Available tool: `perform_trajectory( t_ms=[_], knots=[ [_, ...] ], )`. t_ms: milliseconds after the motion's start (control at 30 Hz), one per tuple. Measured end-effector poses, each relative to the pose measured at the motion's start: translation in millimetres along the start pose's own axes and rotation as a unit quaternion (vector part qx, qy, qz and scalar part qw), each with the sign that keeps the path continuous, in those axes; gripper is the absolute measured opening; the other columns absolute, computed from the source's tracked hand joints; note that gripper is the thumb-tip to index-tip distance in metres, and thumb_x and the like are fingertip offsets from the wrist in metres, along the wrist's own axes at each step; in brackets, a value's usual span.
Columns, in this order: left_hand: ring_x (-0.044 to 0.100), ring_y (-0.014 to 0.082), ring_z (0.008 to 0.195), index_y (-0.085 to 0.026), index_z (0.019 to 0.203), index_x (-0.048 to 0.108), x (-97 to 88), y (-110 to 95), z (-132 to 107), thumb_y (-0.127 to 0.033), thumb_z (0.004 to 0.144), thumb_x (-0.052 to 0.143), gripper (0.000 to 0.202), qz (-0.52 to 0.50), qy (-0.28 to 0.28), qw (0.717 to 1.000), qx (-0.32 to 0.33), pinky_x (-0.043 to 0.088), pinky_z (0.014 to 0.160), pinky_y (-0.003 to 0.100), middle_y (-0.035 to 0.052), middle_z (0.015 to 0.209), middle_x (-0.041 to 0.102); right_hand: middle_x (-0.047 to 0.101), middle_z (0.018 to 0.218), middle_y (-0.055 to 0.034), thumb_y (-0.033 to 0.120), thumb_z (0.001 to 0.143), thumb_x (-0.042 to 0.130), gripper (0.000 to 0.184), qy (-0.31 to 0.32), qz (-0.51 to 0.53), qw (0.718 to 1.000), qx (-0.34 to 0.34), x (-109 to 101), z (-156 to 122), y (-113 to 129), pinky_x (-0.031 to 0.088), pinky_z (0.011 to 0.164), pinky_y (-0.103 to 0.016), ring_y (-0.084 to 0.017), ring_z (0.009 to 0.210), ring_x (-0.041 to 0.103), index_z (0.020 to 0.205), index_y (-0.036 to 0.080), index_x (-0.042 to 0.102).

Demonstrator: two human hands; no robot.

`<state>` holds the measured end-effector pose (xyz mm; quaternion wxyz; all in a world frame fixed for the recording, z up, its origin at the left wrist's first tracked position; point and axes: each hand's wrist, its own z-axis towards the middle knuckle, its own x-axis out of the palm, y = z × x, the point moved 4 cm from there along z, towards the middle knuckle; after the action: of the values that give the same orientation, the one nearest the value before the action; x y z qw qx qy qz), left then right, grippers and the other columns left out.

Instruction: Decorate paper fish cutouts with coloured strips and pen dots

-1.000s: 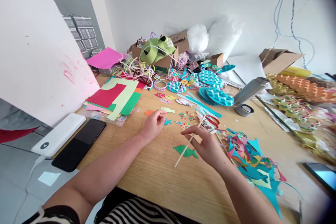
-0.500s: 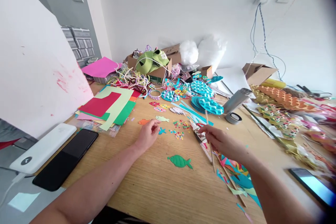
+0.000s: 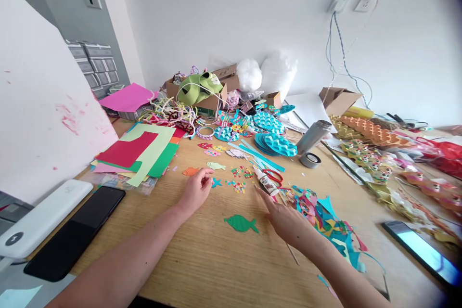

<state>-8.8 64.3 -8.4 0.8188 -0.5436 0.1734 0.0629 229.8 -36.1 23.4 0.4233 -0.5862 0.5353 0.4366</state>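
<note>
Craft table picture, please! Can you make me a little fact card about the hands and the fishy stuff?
Left hand: loosely curled, beside the orange fish
Right hand: near the white bottle; can't tell if touching
Green fish: flat on the table, between the arms
Thin stick: partly hidden by the right hand
Paper dots: scattered left of the white bottle

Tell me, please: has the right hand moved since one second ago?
Yes. Judged against the green paper fish, which stayed put, the right hand has moved rightward, away from it.
</note>
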Motion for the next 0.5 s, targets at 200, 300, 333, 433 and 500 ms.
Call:
perform_trajectory(
  t_ms=[200,300,333,433,500],
  knots=[
    [0.065,0.0148,0.069,-0.017,0.099,0.059,-0.9,-2.0,-0.4,-0.018,0.083,0.050,0.018,-0.001,-0.003,1.000,0.005,0.051,0.065,0.025,0.0029,0.075,0.066,0.072,0.088,-0.0158,0.007,0.085,0.042,0.068,-0.011,0.015,1.000,-0.001,1.9,-3.9,-0.1,0.048,0.059,-0.033,-0.029,0.076,0.070,0.150,0.015,0.024],
    [0.065,0.0146,0.069,-0.017,0.099,0.059,-1.1,-2.2,-0.2,-0.017,0.083,0.050,0.019,0.001,-0.004,1.000,0.003,0.052,0.065,0.025,0.0030,0.075,0.066,0.072,0.088,-0.0167,0.006,0.085,0.042,0.065,-0.023,0.025,0.999,-0.005,3.8,-3.7,-0.2,0.049,0.059,-0.034,-0.029,0.075,0.070,0.148,0.014,0.028],
    [0.065,0.0147,0.069,-0.017,0.099,0.059,-1.1,-2.2,-0.2,-0.017,0.083,0.050,0.019,0.000,-0.003,1.000,0.002,0.052,0.065,0.025,0.0032,0.076,0.066,0.072,0.089,-0.0172,0.005,0.085,0.041,0.064,-0.021,0.027,0.999,-0.005,4.7,-3.5,-0.3,0.049,0.060,-0.034,-0.029,0.076,0.070,0.147,0.013,0.028],
    [0.065,0.0151,0.070,-0.017,0.100,0.060,-0.9,-2.6,-0.5,-0.017,0.083,0.050,0.019,0.001,-0.003,1.000,0.004,0.052,0.066,0.026,0.0035,0.076,0.067,0.072,0.093,-0.0184,0.005,0.086,0.039,0.063,-0.008,0.024,1.000,0.000,7.3,-3.0,-0.8,0.048,0.063,-0.035,-0.030,0.080,0.070,0.148,0.011,0.027],
    [0.065,0.0148,0.069,-0.017,0.099,0.060,-0.7,-3.0,-0.8,-0.018,0.083,0.051,0.019,0.002,-0.003,1.000,0.006,0.051,0.065,0.025,0.0029,0.075,0.066,0.072,0.093,-0.0175,0.005,0.086,0.039,0.064,-0.002,0.019,1.000,0.004,8.3,-2.8,-1.9,0.047,0.062,-0.035,-0.031,0.081,0.069,0.148,0.011,0.026]
  ],
)
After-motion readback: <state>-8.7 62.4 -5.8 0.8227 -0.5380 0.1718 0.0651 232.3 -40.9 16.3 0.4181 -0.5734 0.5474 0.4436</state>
